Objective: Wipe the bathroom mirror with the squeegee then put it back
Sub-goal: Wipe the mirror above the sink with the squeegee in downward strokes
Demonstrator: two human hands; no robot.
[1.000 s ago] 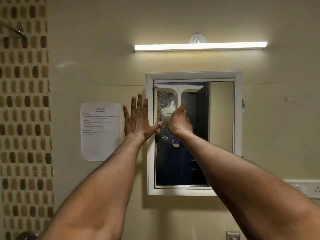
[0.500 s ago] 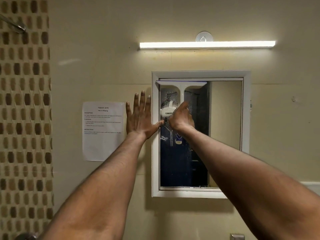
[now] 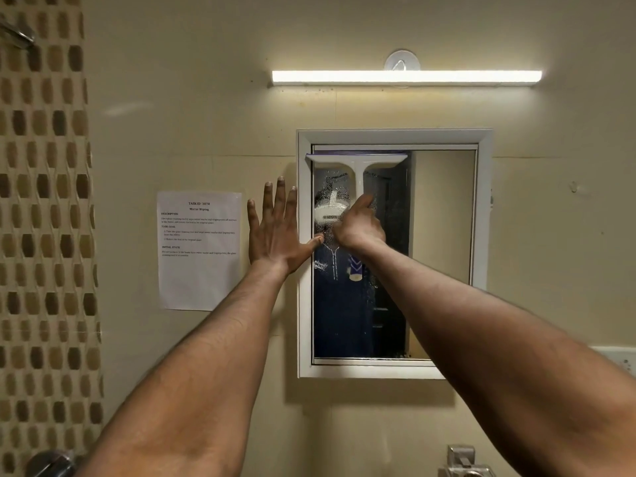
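A white T-shaped squeegee point(image 3: 356, 163) lies against the top left of the bathroom mirror point(image 3: 444, 235), its blade level along the glass's upper edge. My right hand point(image 3: 359, 225) grips its handle from below. Water drops and smears cover the glass under the blade, on the left part of the mirror. My left hand point(image 3: 275, 232) rests flat on the wall just left of the white mirror frame point(image 3: 304, 304), fingers spread, its thumb reaching over the frame.
A printed task sheet point(image 3: 199, 251) is taped to the wall left of the mirror. A lit tube light point(image 3: 406, 77) runs above it. Patterned tiles point(image 3: 44, 235) cover the far left. A socket strip point(image 3: 619, 359) sits at right, metal fittings point(image 3: 463, 459) below.
The view has shifted so the mirror sits further right and lower in frame. The squeegee stays at the top of the glass; both hands keep their hold and placement.
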